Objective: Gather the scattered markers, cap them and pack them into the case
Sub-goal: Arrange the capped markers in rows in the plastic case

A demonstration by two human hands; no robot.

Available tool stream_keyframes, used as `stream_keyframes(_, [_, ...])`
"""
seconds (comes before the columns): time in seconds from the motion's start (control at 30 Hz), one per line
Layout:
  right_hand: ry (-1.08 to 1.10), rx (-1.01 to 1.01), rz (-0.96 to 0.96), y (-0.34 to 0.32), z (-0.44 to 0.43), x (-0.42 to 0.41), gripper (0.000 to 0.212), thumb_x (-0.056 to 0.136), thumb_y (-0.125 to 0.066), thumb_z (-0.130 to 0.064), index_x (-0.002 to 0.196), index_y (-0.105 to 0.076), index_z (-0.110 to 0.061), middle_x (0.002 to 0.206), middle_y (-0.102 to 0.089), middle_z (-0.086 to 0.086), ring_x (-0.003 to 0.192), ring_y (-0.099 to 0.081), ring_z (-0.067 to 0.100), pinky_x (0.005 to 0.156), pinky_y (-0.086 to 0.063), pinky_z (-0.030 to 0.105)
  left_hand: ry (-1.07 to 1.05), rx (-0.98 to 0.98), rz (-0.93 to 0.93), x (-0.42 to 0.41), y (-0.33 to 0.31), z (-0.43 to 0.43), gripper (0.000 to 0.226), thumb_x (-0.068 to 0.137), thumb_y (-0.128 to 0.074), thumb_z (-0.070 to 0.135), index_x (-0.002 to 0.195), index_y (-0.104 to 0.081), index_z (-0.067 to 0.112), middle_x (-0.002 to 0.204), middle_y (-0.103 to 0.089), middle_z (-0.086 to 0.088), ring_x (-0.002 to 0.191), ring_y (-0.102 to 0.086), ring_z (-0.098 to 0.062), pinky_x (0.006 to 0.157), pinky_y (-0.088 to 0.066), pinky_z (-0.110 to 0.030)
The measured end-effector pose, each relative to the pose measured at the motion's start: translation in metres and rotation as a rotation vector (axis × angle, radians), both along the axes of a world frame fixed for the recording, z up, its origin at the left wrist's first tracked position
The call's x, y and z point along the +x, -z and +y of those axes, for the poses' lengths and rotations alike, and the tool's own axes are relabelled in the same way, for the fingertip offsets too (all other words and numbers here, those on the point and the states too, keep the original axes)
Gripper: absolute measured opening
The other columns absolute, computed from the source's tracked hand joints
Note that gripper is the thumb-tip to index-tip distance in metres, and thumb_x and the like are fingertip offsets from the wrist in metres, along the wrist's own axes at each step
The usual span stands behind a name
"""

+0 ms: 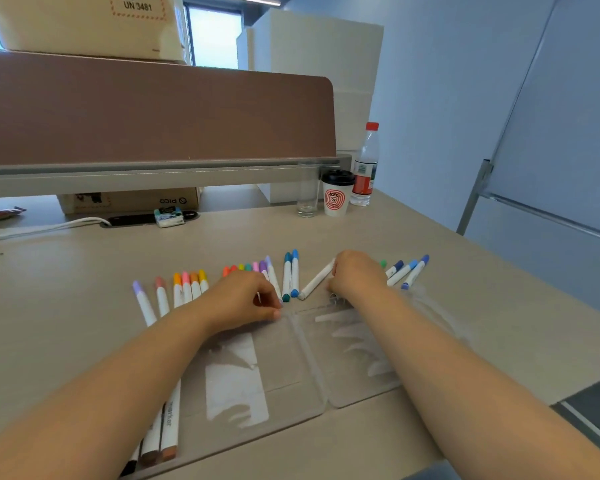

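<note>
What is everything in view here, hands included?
markers: over twenty, mixed colours, fanned on desk beyond case; three at its near-left
white marker: one, white, in right hand
case: one, clear, open flat
glass: one, clear, far desk
paper cup: one, white with black lid, beside glass
bottle: one, clear with red cap, behind cup
cardboard box: one, brown, far left
left hand: one, over markers at case's far edge
right hand: one, grips white marker
</note>
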State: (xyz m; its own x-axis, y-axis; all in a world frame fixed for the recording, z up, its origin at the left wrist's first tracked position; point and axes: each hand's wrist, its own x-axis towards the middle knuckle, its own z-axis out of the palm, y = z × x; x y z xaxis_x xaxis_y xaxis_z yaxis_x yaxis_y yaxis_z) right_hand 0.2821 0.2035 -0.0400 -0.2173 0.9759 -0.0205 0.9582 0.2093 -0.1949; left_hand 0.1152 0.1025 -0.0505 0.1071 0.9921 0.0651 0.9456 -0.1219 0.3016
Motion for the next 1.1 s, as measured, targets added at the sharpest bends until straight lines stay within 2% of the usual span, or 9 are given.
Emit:
stream_keyframes(0.1, [-0.001,-0.026,-0.053,-0.004,0.000,-0.006,0.027,0.082,-0.067,-0.015,0.107,-0.056,-0.013,0.090,-0.054,0.004,0.081,-0.052,0.020,0.069,-0.044,0.028,-0.007,-0.009,-0.017,-0.001,0.000,-0.001,0.021,0.083,-0.065,0.036,0.098,-0.070,0.022,0.081,-0.056,0.014,0.072,-0.049,0.002,0.063,-0.036,-0.006])
stream_keyframes(0.27, [0.014,-0.035,0.003,-0.006,0.001,-0.013,0.030,0.084,-0.064,-0.011,0.112,-0.054,-0.010,0.109,-0.059,0.008,0.088,-0.054,0.021,0.070,-0.042,0.027,0.003,-0.027,-0.035,0.001,-0.002,-0.002,0.024,0.084,-0.064,0.034,0.103,-0.070,0.021,0.085,-0.057,0.012,0.071,-0.048,0.003,0.061,-0.035,-0.005])
stream_keyframes(0.4, [0.023,-0.080,0.040,-0.011,0.001,-0.014,0.029,0.085,-0.064,-0.016,0.111,-0.055,-0.008,0.092,-0.054,0.006,0.082,-0.050,0.019,0.073,-0.043,0.027,0.031,-0.082,-0.052,-0.002,-0.005,-0.004,0.026,0.086,-0.063,0.030,0.110,-0.068,0.021,0.093,-0.061,0.011,0.073,-0.050,0.003,0.061,-0.036,-0.003])
stream_keyframes(0.53, [0.033,-0.113,0.339,-0.022,-0.009,-0.006,0.040,0.086,-0.064,-0.019,0.121,-0.049,-0.007,0.096,-0.050,0.006,0.083,-0.054,0.019,0.072,-0.047,0.027,0.018,-0.115,-0.117,-0.010,-0.016,-0.006,0.024,0.085,-0.066,0.026,0.108,-0.067,0.022,0.102,-0.065,0.006,0.083,-0.056,-0.003,0.067,-0.041,-0.007])
stream_keyframes(0.67, [-0.054,-0.420,0.813,-0.030,-0.040,-0.005,0.045,0.087,-0.057,-0.006,0.130,-0.047,-0.011,0.103,-0.060,0.007,0.083,-0.065,0.019,0.077,-0.057,0.033,-0.031,-0.151,-0.088,-0.027,-0.034,-0.017,0.016,0.086,-0.064,0.023,0.101,-0.067,0.019,0.096,-0.064,0.006,0.080,-0.057,-0.003,0.070,-0.044,-0.012])
stream_keyframes(0.77, [-0.182,-0.643,0.943,-0.031,-0.067,-0.013,0.038,0.087,-0.054,0.004,0.121,-0.050,-0.013,0.091,-0.065,0.009,0.074,-0.067,0.018,0.068,-0.058,0.029,-0.093,-0.152,-0.034,-0.043,-0.036,-0.036,0.010,0.085,-0.065,0.024,0.095,-0.066,0.020,0.088,-0.061,0.010,0.077,-0.055,-0.002,0.069,-0.043,-0.013])
stream_keyframes(0.93, [-0.355,-0.707,0.830,-0.025,-0.100,-0.034,0.030,0.081,-0.068,-0.002,0.106,-0.056,-0.014,0.091,-0.068,0.008,0.073,-0.067,0.016,0.067,-0.059,0.027,-0.197,-0.111,0.006,-0.071,-0.023,-0.075,0.016,0.082,-0.069,0.032,0.093,-0.068,0.021,0.087,-0.060,0.011,0.085,-0.056,-0.007,0.067,-0.041,-0.012])
stream_keyframes(1.03, [-0.395,-0.704,0.652,-0.018,-0.117,-0.050,0.028,0.077,-0.075,-0.008,0.095,-0.055,-0.017,0.093,-0.067,0.010,0.075,-0.066,0.018,0.076,-0.058,0.032,-0.237,-0.091,-0.029,-0.081,-0.015,-0.092,0.017,0.082,-0.068,0.033,0.096,-0.068,0.022,0.089,-0.060,0.012,0.085,-0.056,-0.005,0.076,-0.045,-0.015])
stream_keyframes(1.1, [-0.412,-0.660,0.534,-0.012,-0.126,-0.060,0.038,0.072,-0.080,-0.014,0.099,-0.053,-0.020,0.101,-0.065,0.009,0.085,-0.067,0.021,0.084,-0.057,0.038,-0.249,-0.053,-0.064,-0.084,-0.009,-0.101,0.016,0.082,-0.068,0.030,0.097,-0.067,0.024,0.092,-0.061,0.010,0.087,-0.056,-0.004,0.080,-0.046,-0.017])
